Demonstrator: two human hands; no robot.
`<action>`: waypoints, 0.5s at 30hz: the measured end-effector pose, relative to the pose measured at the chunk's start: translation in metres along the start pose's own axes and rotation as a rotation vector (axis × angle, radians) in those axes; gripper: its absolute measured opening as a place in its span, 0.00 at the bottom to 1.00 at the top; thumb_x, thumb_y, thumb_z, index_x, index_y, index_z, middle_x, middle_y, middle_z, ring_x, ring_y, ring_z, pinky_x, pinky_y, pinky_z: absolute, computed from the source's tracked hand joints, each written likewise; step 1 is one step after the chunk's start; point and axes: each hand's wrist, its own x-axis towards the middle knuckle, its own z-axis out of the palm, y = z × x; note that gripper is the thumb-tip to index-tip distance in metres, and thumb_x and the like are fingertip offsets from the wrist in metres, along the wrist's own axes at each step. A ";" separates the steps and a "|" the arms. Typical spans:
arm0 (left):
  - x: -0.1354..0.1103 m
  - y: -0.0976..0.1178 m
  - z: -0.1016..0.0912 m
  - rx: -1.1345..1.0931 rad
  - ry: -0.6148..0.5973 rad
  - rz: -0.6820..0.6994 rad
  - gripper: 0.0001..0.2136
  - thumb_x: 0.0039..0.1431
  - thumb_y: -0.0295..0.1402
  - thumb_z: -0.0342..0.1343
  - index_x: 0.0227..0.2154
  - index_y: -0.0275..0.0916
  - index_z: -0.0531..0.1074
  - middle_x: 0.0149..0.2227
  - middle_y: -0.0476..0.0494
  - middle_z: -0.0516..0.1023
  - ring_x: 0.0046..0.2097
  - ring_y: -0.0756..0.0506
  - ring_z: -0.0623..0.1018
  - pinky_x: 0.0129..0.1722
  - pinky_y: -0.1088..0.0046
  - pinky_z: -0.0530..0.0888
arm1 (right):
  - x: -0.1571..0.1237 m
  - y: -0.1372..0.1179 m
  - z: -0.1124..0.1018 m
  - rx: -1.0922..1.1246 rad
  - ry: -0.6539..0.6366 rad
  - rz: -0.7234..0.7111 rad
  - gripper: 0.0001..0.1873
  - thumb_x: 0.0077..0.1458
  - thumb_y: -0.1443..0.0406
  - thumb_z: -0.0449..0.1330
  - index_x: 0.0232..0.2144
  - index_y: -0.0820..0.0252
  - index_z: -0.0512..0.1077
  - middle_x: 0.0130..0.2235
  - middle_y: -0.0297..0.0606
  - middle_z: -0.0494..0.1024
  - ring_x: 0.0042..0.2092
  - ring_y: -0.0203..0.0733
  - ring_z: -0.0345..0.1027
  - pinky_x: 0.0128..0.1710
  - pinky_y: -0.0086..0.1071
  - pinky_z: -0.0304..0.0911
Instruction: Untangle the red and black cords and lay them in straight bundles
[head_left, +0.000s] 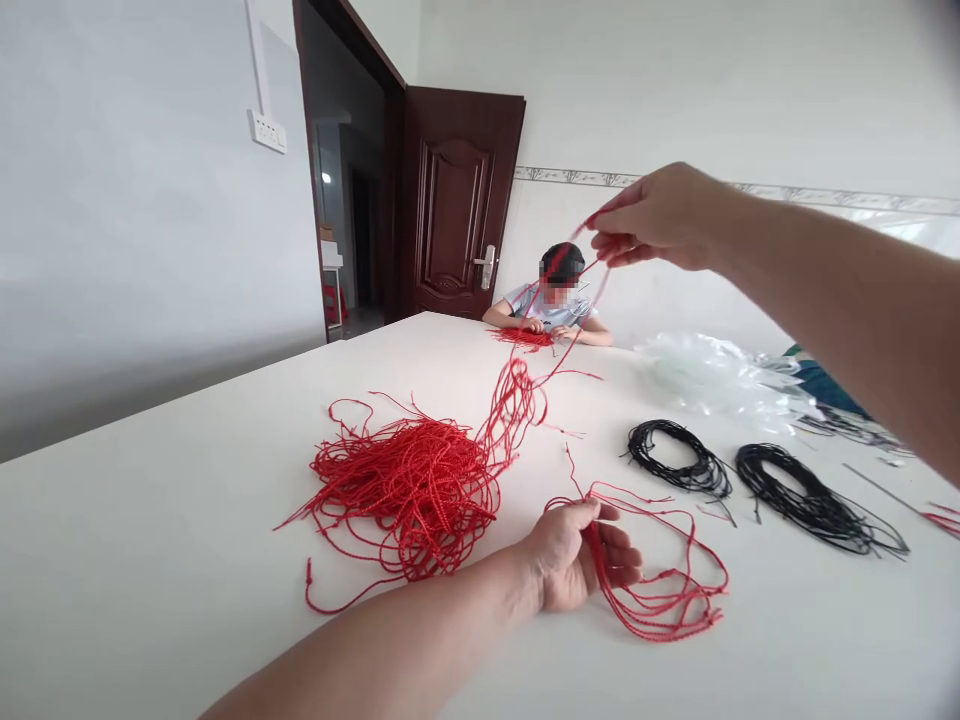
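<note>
Low over the white table, my left hand (581, 560) is closed round a small bundle of red cords (660, 610), thumb on top, with the loops spilling out to the right. Raised high at the right, my right hand (652, 220) pinches a red cord (574, 345) between thumb and fingers. That cord hangs down to a looser tangle (514, 400) lifted off the edge of a large heap of braided red cords (412, 490). The heap lies left of my left hand. Some strands near the raised hand are blurred.
Two coils of black cord, one nearer the middle (675, 460) and one farther right (814, 500), lie on the table (225, 560). Behind them is a pile of clear plastic bags (720, 375). A person (559, 300) sits at the far edge, hands on more red cords (525, 338).
</note>
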 end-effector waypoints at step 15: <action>-0.024 0.001 0.006 0.206 -0.459 -0.352 0.12 0.56 0.32 0.40 0.27 0.33 0.67 0.23 0.46 0.73 0.28 0.45 0.75 0.46 0.59 0.55 | -0.006 0.077 -0.078 -0.414 0.175 0.275 0.10 0.55 0.66 0.50 0.36 0.70 0.64 0.31 0.46 0.68 0.21 0.24 0.52 0.20 0.26 0.51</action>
